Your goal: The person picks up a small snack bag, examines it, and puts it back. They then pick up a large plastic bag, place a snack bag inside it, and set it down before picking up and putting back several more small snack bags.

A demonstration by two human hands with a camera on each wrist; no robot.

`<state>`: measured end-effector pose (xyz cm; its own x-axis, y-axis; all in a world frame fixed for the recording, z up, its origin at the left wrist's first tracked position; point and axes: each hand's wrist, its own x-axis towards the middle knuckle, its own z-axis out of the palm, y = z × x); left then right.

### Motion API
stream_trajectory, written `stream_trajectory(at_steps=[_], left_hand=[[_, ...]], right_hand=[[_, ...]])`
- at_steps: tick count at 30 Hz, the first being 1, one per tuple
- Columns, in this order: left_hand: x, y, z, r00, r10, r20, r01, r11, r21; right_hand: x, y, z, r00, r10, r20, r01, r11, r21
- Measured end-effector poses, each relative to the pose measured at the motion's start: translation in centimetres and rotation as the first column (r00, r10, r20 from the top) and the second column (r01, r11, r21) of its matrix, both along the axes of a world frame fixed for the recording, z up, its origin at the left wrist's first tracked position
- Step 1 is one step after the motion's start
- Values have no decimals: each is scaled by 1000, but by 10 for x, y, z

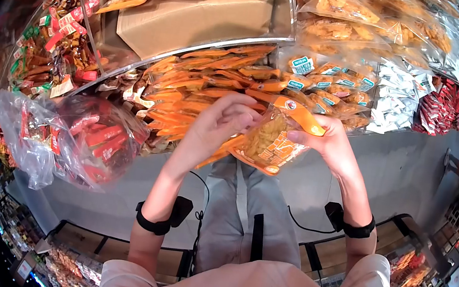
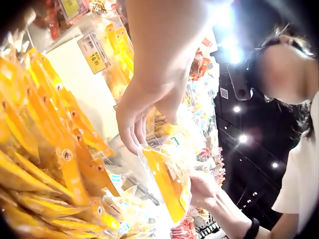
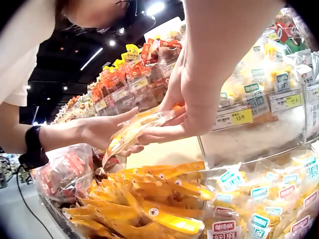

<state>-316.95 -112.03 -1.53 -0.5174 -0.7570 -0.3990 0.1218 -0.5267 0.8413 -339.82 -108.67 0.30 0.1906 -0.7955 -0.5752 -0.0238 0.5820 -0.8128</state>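
My right hand (image 1: 332, 143) pinches a clear snack bag (image 1: 270, 140) by its right side, thumb across the front. The bag has an orange top band and orange print, with yellowish pieces showing inside. At the bag's left edge is my left hand (image 1: 221, 127), its fingers loosely bent. In the right wrist view the left hand (image 3: 107, 130) has its fingers extended beside the tilted bag (image 3: 134, 130). Left wrist view: the fingertips of the left hand (image 2: 147, 107) hang right at the bag's edge. Beyond both hands lies a pile of similar orange bags (image 1: 190, 88).
A cardboard box (image 1: 200, 16) sits in the bin behind the pile. Bags with teal labels (image 1: 325, 86) and silver packets (image 1: 398, 94) fill bins to the right. On the left, a plastic bag of red packets (image 1: 103, 143) hangs at the shelf's edge.
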Motion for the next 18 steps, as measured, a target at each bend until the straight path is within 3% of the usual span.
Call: stream_trajectory(at_steps=[3, 5, 7, 9, 11, 13, 15, 16, 17, 18], left_hand=[[-9, 13, -4, 993, -82, 85, 87, 995, -50], [-12, 17, -7, 991, -67, 116, 74, 996, -50], [-14, 18, -4, 915, -198, 352, 249, 962, -107], [-21, 23, 0, 918, -168, 359, 228, 965, -131], [-25, 28, 0, 886, -136, 444, 285, 914, -289], [-28, 30, -4, 875, -120, 469, 311, 881, -356], [-31, 25, -14, 894, 50, 446, 220, 817, -533], [-30, 17, -19, 893, 50, 447, 220, 817, -532], [-28, 5, -26, 814, 206, 543, 247, 723, -645], [-26, -8, -35, 713, 370, 596, 296, 612, -733]], right_hand=[[-1, 6, -10, 997, -14, 75, 6, 995, 99], [-2, 9, -17, 991, 124, 51, -130, 981, 141], [-6, 10, -24, 984, 171, 56, -177, 975, 135], [-9, 10, -25, 957, 281, 74, -289, 944, 159], [-7, 14, -32, 945, 317, 84, -326, 937, 125], [-2, 16, -33, 888, 453, -75, -457, 888, -51], [-3, 16, -31, 917, 393, -71, -395, 919, -17], [-9, 13, -29, 918, 275, -285, -326, 933, -151], [-12, 9, -25, 877, 118, -466, -279, 915, -292], [-14, 3, -16, 851, 15, -525, -173, 952, -252]])
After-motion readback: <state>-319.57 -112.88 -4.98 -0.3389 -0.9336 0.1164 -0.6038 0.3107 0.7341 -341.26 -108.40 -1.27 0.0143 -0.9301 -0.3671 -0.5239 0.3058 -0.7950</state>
